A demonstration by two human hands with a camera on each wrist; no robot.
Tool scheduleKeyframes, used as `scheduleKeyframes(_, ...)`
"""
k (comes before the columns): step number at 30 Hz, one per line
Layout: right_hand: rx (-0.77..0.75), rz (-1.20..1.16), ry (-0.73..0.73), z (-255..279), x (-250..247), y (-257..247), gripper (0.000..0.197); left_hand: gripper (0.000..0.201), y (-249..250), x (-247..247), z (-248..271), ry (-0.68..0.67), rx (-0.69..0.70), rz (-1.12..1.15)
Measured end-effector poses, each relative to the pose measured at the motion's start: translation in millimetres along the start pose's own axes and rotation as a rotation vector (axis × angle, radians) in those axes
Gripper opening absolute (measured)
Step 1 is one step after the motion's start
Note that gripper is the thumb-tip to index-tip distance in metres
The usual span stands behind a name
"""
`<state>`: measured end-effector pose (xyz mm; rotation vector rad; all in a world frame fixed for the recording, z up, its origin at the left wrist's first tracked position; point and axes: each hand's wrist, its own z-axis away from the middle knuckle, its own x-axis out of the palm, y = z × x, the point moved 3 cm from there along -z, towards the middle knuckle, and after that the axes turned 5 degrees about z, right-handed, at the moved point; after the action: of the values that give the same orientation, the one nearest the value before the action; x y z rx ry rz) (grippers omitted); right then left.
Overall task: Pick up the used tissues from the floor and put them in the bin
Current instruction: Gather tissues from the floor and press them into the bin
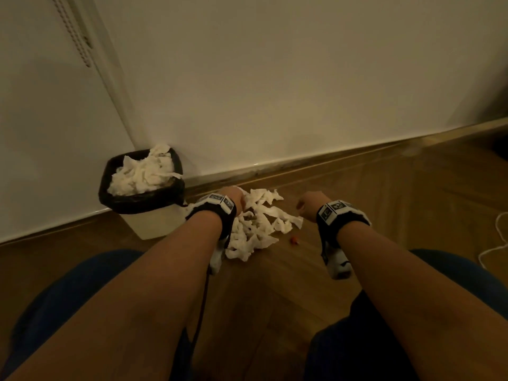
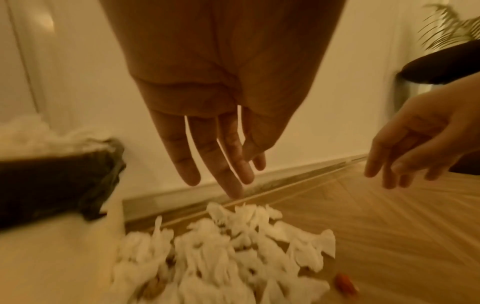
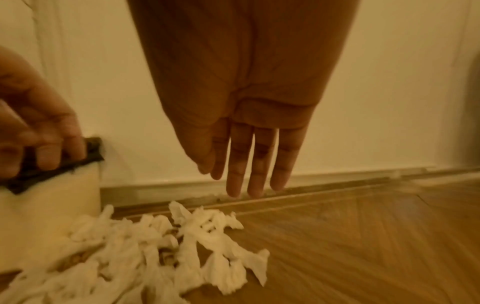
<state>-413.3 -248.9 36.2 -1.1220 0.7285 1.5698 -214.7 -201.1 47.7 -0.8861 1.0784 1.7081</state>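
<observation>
Left hand: fingers straight and slightly spread, pointing down, holding nothing, poised above the near-wall edge of the tissue pile. Right hand: fingers straight and close together, likewise empty, hanging over bare floor just right of the pile. Used tissues: a loose heap of crumpled white pieces on the wooden floor, between the two hands and just beside the bin, some pieces stained brown. Bin: pale body with a black liner, standing in the corner against the white wall, heaped to the rim with more tissues. Small red scrap: on the floor, near the pile's right edge. White cord: on the floor at far right.
</observation>
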Motion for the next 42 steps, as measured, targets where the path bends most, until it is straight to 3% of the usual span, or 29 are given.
scheduleKeyframes(8, 0.045, -0.019, -0.119, -35, 58, 19, 0.029, 0.023, -70, 111, -25, -0.076, -0.252, 0.096)
scheduleKeyframes(15, 0.044, 0.023, -0.181, -66, 100, 10, 0.026, 0.032, -86, 143, -34, -0.079, -0.356, 0.176)
scheduleKeyframes(20, 0.074, 0.005, -0.182, -82, 130, 9, 0.034, 0.041, -93, 163, -37, -0.067, -0.483, 0.267)
scheduleKeyframes(25, 0.159, 0.05, -0.2, -93, 152, 9, 0.04, 0.043, -99, 179, -40, -0.064, -0.455, 0.282)
scheduleKeyframes(29, 0.138, 0.039, -0.203, -99, 173, 1, 0.047, 0.044, -101, 188, -47, -0.133, -0.338, 0.165)
scheduleKeyframes(34, 0.084, 0.065, -0.19, -95, 189, -5, 0.033, 0.027, -106, 195, -46, -0.14, -0.329, 0.114)
scheduleKeyframes(39, 0.215, -0.02, 0.095, -85, 188, 7, 0.034, 0.023, -108, 197, -41, -0.172, -0.359, 0.143)
scheduleKeyframes(42, 0.195, -0.027, -0.062, -86, 192, 12, 0.033, 0.021, -107, 197, -37, -0.16, -0.354, 0.153)
